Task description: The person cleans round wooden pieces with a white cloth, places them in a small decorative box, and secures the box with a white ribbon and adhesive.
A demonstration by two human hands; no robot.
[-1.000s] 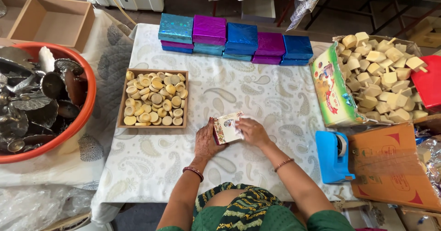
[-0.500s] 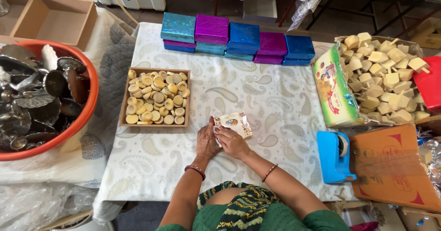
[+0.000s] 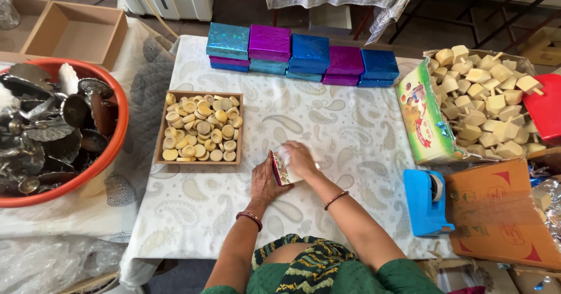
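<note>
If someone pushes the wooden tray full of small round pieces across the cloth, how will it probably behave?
The wooden tray looks stiff and flat-bottomed, so it would probably slide without tipping. The loose round pieces heaped inside would likely shift or rattle. The patterned cloth under it may drag and wrinkle.

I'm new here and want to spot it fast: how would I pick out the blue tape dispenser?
Start at the table with the pale paisley cloth and go to its right edge. The tape dispenser sits there beside an orange cardboard box, below the box of wooden tops. It is the only solid sky-blue plastic thing, unlike the shiny foil boxes.
</note>
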